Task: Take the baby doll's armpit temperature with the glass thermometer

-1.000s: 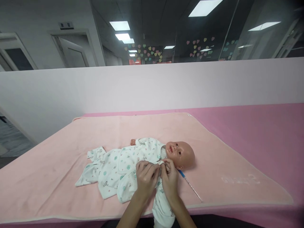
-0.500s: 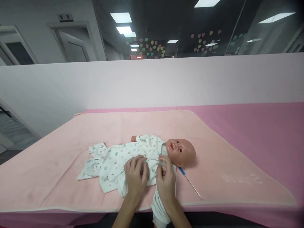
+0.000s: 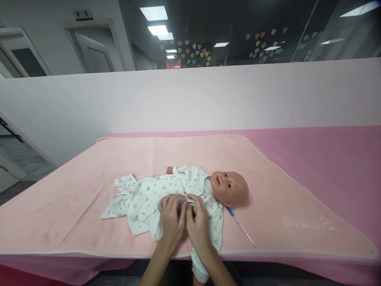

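Note:
A baby doll (image 3: 232,188) lies on its back, head to the right, in a white printed baby outfit (image 3: 143,202). Over the doll's middle, my left hand (image 3: 172,218) is closed, its fingertips pinching the garment's cloth. Right beside it, my right hand (image 3: 198,224) also pinches the cloth, thumb and fingers together. Both sets of fingertips nearly meet at the front of the outfit; what exactly lies between them is hidden. One sleeve (image 3: 200,266) hangs over the near edge, under my right forearm. The far sleeve ends at a small doll hand (image 3: 169,170).
Beneath the doll spreads a peach blanket (image 3: 89,190) on a pink surface (image 3: 327,159). A thin stick with a blue end (image 3: 241,227), perhaps a thermometer, lies below the doll's head. A white low wall (image 3: 190,99) stands behind, with dark glass above.
My right hand has moved left along the garment, from near the doll's collar to beside my left hand. More of the chest front and near shoulder now shows. The camera view has shifted slightly.

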Motion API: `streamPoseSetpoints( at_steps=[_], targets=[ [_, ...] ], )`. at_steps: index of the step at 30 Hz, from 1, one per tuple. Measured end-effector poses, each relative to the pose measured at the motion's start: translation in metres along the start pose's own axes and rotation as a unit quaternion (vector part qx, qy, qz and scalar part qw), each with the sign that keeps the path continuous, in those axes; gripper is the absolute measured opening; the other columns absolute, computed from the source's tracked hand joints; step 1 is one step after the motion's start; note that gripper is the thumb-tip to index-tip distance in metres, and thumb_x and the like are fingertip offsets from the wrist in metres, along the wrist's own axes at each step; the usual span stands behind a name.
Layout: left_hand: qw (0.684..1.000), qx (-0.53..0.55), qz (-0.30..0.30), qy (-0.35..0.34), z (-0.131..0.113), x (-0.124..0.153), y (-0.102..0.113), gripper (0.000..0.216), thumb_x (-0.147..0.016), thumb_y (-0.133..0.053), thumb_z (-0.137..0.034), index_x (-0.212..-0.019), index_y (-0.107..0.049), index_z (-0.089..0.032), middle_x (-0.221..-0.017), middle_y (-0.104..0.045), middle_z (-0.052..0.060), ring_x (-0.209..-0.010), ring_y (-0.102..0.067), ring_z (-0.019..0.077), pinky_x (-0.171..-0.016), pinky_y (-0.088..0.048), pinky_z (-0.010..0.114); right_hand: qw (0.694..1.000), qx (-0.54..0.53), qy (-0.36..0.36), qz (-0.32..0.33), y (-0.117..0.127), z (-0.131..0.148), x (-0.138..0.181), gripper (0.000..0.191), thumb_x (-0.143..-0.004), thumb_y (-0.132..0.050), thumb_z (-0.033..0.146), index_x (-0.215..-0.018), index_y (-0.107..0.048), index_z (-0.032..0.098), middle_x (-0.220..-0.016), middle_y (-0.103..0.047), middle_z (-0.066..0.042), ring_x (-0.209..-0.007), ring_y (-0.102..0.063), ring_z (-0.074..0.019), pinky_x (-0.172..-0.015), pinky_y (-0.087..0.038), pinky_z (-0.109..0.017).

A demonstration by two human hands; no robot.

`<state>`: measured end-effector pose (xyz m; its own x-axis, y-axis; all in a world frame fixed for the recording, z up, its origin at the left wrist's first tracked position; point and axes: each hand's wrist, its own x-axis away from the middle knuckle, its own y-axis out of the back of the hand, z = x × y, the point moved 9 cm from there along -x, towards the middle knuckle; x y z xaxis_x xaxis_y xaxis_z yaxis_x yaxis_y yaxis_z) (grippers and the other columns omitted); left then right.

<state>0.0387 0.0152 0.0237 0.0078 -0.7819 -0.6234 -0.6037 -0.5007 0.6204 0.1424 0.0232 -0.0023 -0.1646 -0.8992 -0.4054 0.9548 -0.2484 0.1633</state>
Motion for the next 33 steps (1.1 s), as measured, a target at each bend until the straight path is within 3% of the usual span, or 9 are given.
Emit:
streamPoseSetpoints(
  at_steps=[8, 17, 27, 33],
  targets=[
    [0.999, 0.025, -0.030, -0.007, -0.001, 0.001, 0.005, 0.013, -0.084, -0.043, -0.024, -0.084, -0.055, -0.021, -0.088, -0.061, 0.002, -0.092, -0.050, 0.0184, -0.084, -0.029, 0.036, 0.998, -0.043, -0.041, -0.002, 0.001, -0.012, -0.002, 0.017, -0.082, -0.043, 0.022, -0.093, -0.055, 0.018, -0.092, -0.061, -0.007, -0.085, -0.059, -0.0180, -0.073, -0.049, -0.030],
    [0.996, -0.040, -0.073, 0.008, 0.001, 0.010, 0.012, 0.017, -0.083, -0.047, -0.027, -0.081, -0.063, -0.022, -0.097, -0.051, 0.006, -0.097, -0.043, 0.0224, -0.085, -0.028, 0.039, 0.996, -0.039, -0.078, -0.020, 0.004, -0.018, 0.000, 0.016, -0.081, -0.044, 0.023, -0.093, -0.053, 0.018, -0.091, -0.061, -0.007, -0.080, -0.058, -0.0177, -0.068, -0.047, -0.029],
    [0.998, -0.039, -0.051, 0.014, 0.001, 0.010, 0.008, 0.021, -0.083, -0.046, -0.031, -0.081, -0.065, -0.022, -0.089, -0.049, 0.006, -0.090, -0.043, 0.0210, -0.081, -0.030, 0.038, 0.988, -0.098, -0.116, -0.032, 0.002, -0.036, 0.003, 0.010, -0.080, -0.048, 0.028, -0.080, -0.050, 0.018, -0.068, -0.057, -0.001, -0.056, -0.054, -0.0124, -0.051, -0.043, -0.022],
    [0.997, -0.040, -0.068, -0.002, -0.001, 0.013, 0.008, 0.017, -0.082, -0.048, -0.028, -0.084, -0.063, -0.021, -0.092, -0.051, 0.007, -0.093, -0.045, 0.0216, -0.083, -0.031, 0.039, 0.985, -0.130, -0.104, -0.044, 0.006, -0.029, 0.004, 0.012, -0.082, -0.046, 0.029, -0.086, -0.049, 0.018, -0.093, -0.060, -0.007, -0.054, -0.052, -0.0090, -0.049, -0.044, -0.022]
  ],
)
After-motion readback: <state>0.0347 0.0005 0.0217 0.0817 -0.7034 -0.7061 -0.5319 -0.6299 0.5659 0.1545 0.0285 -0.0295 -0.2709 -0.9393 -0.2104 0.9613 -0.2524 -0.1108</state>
